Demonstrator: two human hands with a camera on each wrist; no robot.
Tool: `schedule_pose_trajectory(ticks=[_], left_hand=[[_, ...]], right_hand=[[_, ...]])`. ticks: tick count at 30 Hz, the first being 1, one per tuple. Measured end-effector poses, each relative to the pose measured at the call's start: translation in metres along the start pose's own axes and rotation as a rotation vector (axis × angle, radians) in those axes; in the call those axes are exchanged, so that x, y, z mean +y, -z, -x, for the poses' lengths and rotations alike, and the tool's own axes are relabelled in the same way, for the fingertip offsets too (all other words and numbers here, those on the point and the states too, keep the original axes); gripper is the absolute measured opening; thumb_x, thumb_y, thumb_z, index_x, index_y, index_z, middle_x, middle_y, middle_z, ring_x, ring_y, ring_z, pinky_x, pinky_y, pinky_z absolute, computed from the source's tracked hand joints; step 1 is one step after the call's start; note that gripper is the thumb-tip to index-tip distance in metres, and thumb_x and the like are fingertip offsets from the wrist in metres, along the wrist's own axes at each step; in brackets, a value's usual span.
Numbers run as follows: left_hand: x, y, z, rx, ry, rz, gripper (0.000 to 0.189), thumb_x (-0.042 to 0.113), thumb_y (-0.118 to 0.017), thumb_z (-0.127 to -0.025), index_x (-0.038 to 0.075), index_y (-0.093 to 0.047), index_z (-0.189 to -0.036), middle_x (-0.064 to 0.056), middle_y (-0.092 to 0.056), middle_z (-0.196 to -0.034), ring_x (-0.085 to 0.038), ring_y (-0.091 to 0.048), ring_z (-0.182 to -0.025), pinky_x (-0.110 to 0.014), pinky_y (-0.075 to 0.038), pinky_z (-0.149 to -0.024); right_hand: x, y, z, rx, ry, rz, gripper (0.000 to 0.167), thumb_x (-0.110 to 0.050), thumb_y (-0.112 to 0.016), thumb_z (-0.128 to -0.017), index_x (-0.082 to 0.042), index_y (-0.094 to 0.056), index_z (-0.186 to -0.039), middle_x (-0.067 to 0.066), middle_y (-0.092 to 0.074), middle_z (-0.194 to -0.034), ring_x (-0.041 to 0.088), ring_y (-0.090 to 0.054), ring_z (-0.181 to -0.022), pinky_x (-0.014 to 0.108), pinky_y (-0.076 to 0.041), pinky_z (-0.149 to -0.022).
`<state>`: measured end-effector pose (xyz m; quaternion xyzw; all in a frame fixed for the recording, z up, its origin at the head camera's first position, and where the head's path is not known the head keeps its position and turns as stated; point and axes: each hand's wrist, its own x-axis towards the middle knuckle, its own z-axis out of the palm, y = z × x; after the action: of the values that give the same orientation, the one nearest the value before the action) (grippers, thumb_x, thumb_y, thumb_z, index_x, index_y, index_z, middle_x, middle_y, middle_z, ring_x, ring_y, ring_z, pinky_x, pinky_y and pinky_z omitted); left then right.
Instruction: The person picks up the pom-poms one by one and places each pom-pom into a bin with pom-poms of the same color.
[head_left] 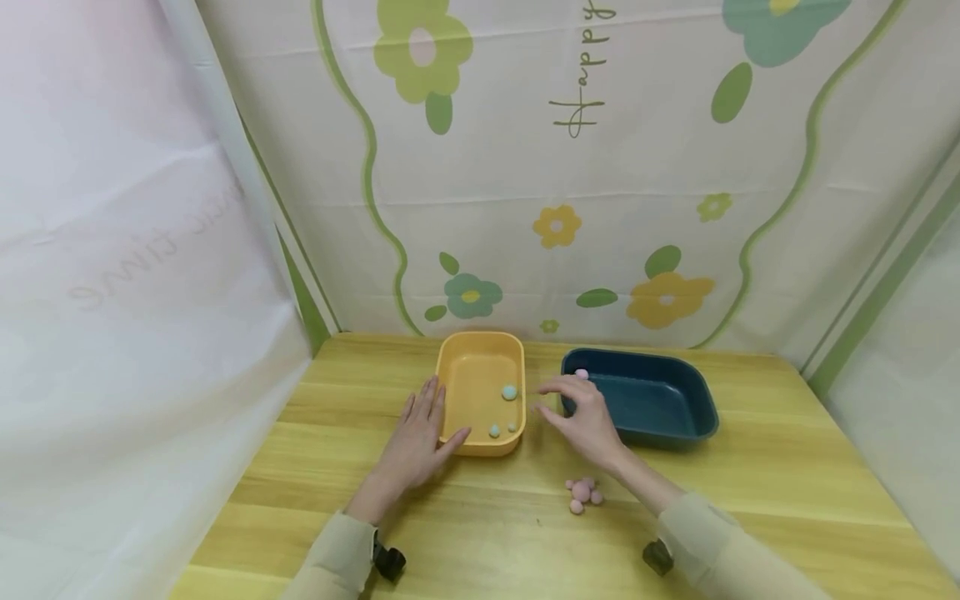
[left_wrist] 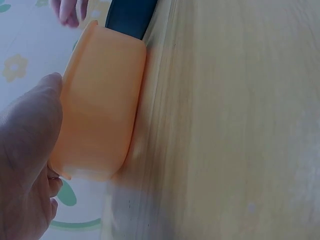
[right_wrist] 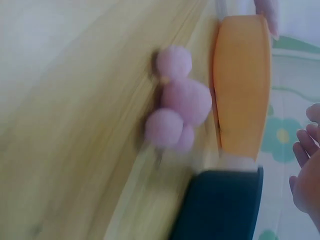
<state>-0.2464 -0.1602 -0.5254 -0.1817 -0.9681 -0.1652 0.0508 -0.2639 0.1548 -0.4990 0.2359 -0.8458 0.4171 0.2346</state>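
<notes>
On the near left corner of a yellow tub (head_left: 480, 337), my left hand (head_left: 411, 442) rests with its fingers along the left side and its thumb over the near rim. Inside the tub lie a larger pale green ball (head_left: 509, 392) and two small ones (head_left: 494, 431). My right hand (head_left: 588, 417) hovers between the yellow tub and a dark blue tub (head_left: 675, 437), fingers loosely curved and nothing visible between them. A pink figure of joined balls (head_left: 582, 493) lies on the table below the right hand; it looms close in the right wrist view.
A small pink ball (head_left: 581, 375) shows at the left end of the blue tub. Both tubs stand toward the back of the wooden table (head_left: 480, 533), before a flower-printed curtain (head_left: 487, 167). Another white curtain (head_left: 150, 333) hangs at the left.
</notes>
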Motion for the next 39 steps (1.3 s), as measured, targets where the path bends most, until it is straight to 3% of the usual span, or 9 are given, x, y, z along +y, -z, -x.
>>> schedule_pose_trajectory(ticks=[3, 8, 10, 14, 16, 19, 25, 32, 39], left_hand=[[0.000, 0.001, -0.001, -0.005, -0.003, 0.005, 0.096, 0.063, -0.046, -0.113, -0.008, -0.018, -0.172, -0.025, -0.009, -0.183, -0.041, -0.014, -0.173, -0.059, -0.014, -0.141], [0.000, 0.004, -0.002, -0.025, 0.000, 0.004, 0.097, 0.063, -0.046, -0.113, -0.006, -0.015, -0.173, -0.024, -0.007, -0.183, -0.041, -0.015, -0.173, -0.057, -0.013, -0.142], [0.000, 0.004, -0.002, -0.028, 0.003, 0.000, 0.097, 0.064, -0.046, -0.113, -0.006, -0.014, -0.173, -0.023, -0.006, -0.183, -0.041, -0.014, -0.173, -0.057, -0.013, -0.142], [-0.002, 0.003, -0.002, -0.014, 0.002, 0.002, 0.097, 0.064, -0.047, -0.112, -0.006, -0.017, -0.173, -0.024, -0.009, -0.184, -0.041, -0.017, -0.172, -0.058, -0.015, -0.142], [-0.002, 0.002, -0.002, -0.008, 0.001, 0.010, 0.097, 0.064, -0.048, -0.112, -0.005, -0.018, -0.173, -0.025, -0.011, -0.183, -0.041, -0.018, -0.172, -0.058, -0.016, -0.141], [-0.001, 0.003, -0.002, -0.019, 0.003, 0.027, 0.096, 0.064, -0.048, -0.112, -0.003, -0.019, -0.174, -0.024, -0.010, -0.184, -0.041, -0.016, -0.173, -0.059, -0.015, -0.141], [0.000, 0.006, -0.001, -0.055, 0.012, 0.068, 0.091, 0.062, -0.050, -0.112, 0.005, -0.019, -0.176, -0.023, -0.006, -0.185, -0.040, -0.010, -0.174, -0.060, -0.010, -0.142], [0.000, 0.010, -0.001, -0.083, 0.014, 0.082, 0.091, 0.060, -0.051, -0.112, 0.007, -0.015, -0.177, -0.023, -0.004, -0.185, -0.039, -0.005, -0.174, -0.060, -0.007, -0.142], [0.001, 0.012, -0.002, -0.088, 0.007, 0.093, 0.091, 0.060, -0.052, -0.112, 0.008, -0.015, -0.177, -0.025, -0.006, -0.184, -0.042, -0.007, -0.174, -0.060, -0.009, -0.142]], right_hand=[[0.005, 0.017, 0.007, 0.036, -0.008, 0.032, 0.025, -0.002, -0.090, -0.087, -0.010, -0.083, -0.110, 0.008, -0.083, -0.114, 0.037, -0.073, -0.120, 0.065, -0.051, -0.111], [0.017, 0.045, 0.019, 0.024, -0.032, 0.061, 0.040, -0.006, -0.090, -0.089, -0.009, -0.079, -0.128, 0.010, -0.079, -0.133, 0.038, -0.068, -0.131, 0.037, -0.051, -0.116], [0.024, 0.057, 0.024, -0.011, -0.063, 0.066, 0.048, -0.010, -0.087, -0.094, -0.009, -0.074, -0.140, 0.013, -0.074, -0.144, 0.040, -0.064, -0.137, 0.041, -0.050, -0.120], [0.041, 0.081, 0.032, -0.135, -0.169, 0.080, 0.064, -0.024, -0.079, -0.103, -0.015, -0.056, -0.161, 0.018, -0.055, -0.166, 0.047, -0.046, -0.156, 0.076, -0.040, -0.120], [0.049, 0.093, 0.036, -0.199, -0.216, 0.091, 0.070, -0.031, -0.076, -0.105, -0.018, -0.047, -0.168, 0.018, -0.044, -0.175, 0.050, -0.034, -0.163, 0.081, -0.030, -0.124], [0.060, 0.106, 0.042, -0.242, -0.222, 0.153, 0.075, -0.036, -0.073, -0.107, -0.016, -0.040, -0.171, 0.022, -0.034, -0.179, 0.053, -0.023, -0.167, 0.080, -0.019, -0.130], [0.078, 0.123, 0.050, -0.247, -0.166, 0.388, 0.080, -0.046, -0.071, -0.106, -0.015, -0.038, -0.172, 0.028, -0.034, -0.177, 0.054, -0.023, -0.166, 0.074, -0.012, -0.136], [0.099, 0.138, 0.058, -0.293, -0.208, 0.492, 0.089, -0.058, -0.067, -0.105, -0.017, -0.031, -0.175, 0.031, -0.024, -0.179, 0.054, -0.013, -0.169, 0.074, 0.000, -0.137], [0.113, 0.148, 0.065, -0.300, -0.229, 0.546, 0.086, -0.057, -0.061, -0.108, -0.022, -0.025, -0.177, 0.030, -0.023, -0.180, 0.053, -0.011, -0.170, 0.080, -0.008, -0.133]])
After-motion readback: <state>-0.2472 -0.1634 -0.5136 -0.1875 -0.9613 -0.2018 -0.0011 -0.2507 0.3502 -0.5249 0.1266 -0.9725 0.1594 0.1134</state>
